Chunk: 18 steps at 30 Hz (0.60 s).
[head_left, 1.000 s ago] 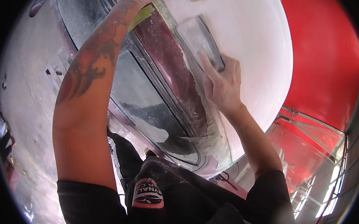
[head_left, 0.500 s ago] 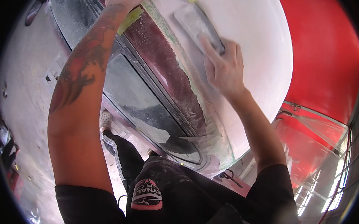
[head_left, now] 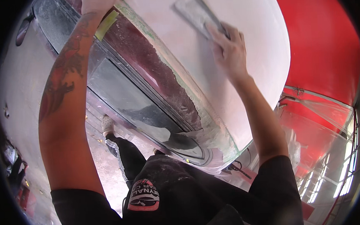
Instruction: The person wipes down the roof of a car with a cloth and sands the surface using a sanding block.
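My right hand [head_left: 231, 50] is closed round the near end of a long, flat grey sanding block [head_left: 198, 14]. The block lies on the pale, primered roof [head_left: 255, 97] of a car, pointing up and to the left. Up at the top left, my left hand [head_left: 98, 2] rests by the roof's edge, its fingers hidden or cut off by the picture's border. A piece of yellow masking tape [head_left: 106, 25] sticks to the car just below that wrist. Beside the roof runs a dusty maroon strip [head_left: 145, 53] with a ragged, greenish sanded border.
Dusty side windows [head_left: 123, 91] and a wing mirror [head_left: 23, 30] are on the car's left. Behind the roof stands a large red panel [head_left: 317, 38], with clear plastic sheeting [head_left: 317, 118] below it. A red hose [head_left: 349, 161] hangs at the far right.
The sanding block and my right hand have slid slightly up across the roof. The view has shifted, and the car, tape and my left arm appear further left.
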Available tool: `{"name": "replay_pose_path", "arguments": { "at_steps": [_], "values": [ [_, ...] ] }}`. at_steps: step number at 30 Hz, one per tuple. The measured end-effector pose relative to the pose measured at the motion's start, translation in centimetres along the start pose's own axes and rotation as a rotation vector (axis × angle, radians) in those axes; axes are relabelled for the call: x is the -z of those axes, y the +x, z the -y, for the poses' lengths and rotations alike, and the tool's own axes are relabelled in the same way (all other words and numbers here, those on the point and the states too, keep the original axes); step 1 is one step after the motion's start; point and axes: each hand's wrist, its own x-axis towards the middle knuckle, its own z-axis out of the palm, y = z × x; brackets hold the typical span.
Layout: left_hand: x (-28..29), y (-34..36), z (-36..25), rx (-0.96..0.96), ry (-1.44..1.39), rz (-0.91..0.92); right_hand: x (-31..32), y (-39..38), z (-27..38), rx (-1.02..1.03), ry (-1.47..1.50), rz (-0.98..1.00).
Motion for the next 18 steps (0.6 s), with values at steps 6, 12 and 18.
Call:
{"name": "replay_pose_path", "arguments": {
  "at_steps": [6,12,18],
  "values": [
    [0.9,-0.4,-0.3,0.028,-0.099,0.036,-0.8,-1.9,-0.7,-0.097,-0.006,-0.061],
    [0.0,-0.8,1.0,-0.302,0.428,-0.055,6.0,-22.5,0.4,-0.176,0.000,0.058],
    [-5.9,-8.9,-9.8,-0.457,0.255,0.266,3.9,-16.6,-8.7,-0.575,-0.142,-0.208]
  ]
}}
